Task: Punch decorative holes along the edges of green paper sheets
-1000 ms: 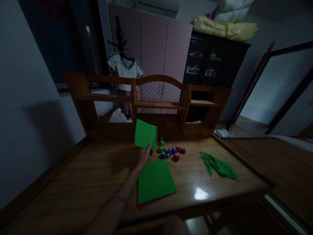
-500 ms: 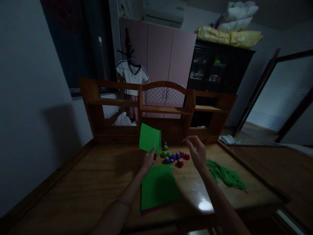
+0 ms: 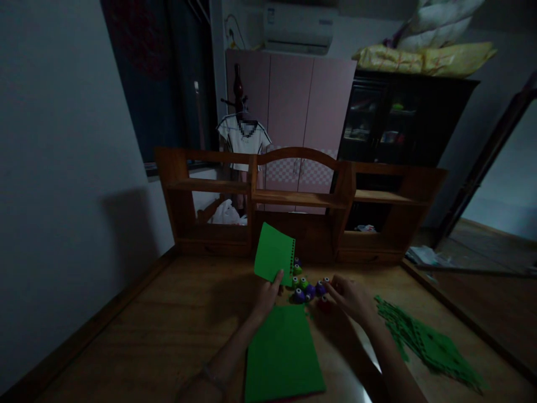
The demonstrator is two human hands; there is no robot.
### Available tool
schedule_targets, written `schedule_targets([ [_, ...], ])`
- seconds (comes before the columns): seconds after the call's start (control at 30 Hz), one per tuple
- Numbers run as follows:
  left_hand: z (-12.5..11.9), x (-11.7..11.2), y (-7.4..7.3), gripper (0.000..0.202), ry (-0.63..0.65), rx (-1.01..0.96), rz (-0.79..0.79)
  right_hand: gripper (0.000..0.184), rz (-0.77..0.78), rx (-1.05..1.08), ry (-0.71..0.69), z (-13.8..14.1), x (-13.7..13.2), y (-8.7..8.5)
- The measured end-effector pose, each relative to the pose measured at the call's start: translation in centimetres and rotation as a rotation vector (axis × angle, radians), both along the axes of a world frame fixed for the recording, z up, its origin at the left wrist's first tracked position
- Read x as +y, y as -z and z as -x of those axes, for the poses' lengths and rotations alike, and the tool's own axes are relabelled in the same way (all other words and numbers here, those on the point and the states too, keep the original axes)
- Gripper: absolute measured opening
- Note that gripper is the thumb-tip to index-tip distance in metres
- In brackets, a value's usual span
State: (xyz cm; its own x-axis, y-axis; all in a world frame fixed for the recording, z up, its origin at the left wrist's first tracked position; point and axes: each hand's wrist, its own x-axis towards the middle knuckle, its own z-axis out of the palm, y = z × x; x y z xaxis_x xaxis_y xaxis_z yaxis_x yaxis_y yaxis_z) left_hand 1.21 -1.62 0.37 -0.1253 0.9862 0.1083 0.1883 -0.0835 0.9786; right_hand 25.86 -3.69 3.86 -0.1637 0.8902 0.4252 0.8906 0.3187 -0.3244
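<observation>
My left hand (image 3: 271, 292) is closed on a green sheet (image 3: 274, 253) with a row of small holes along its right edge, held tilted up above the table. The fingers of my right hand (image 3: 346, 294) are closed at the right end of a group of small one-eyed figures, around a red one that they mostly hide. Purple figures (image 3: 299, 295) and green figures (image 3: 304, 283) stand beside it, and another red figure (image 3: 324, 304) is just below my fingers. A stack of green sheets (image 3: 282, 355) lies flat in front of me.
Green strips and sheets with holes (image 3: 432, 338) lie in a pile on the right of the wooden table (image 3: 176, 313). A wooden shelf unit (image 3: 300, 197) stands along the back edge. Raised rims border the table's sides.
My right hand has come down and left from above the table onto the red figures. My left hand still holds the green sheet. The camera view has shifted, moving everything right and down.
</observation>
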Motion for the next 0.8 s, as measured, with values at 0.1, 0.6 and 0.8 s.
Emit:
schedule_targets([
  [0.1,0.1,0.0,0.0,0.053,-0.009,-0.011,0.002,0.032,-0.081,-0.026,0.065,-0.5,0.6,0.2],
  [0.6,1.0,1.5,0.6,0.054,-0.229,-0.036,0.002,0.013,-0.343,-0.065,0.075,1.5,1.0,-0.1],
  [0.8,1.3,1.5,0.4,0.054,-0.256,-0.073,-0.065,0.012,-0.337,-0.091,0.064,1.5,0.1,-0.2],
])
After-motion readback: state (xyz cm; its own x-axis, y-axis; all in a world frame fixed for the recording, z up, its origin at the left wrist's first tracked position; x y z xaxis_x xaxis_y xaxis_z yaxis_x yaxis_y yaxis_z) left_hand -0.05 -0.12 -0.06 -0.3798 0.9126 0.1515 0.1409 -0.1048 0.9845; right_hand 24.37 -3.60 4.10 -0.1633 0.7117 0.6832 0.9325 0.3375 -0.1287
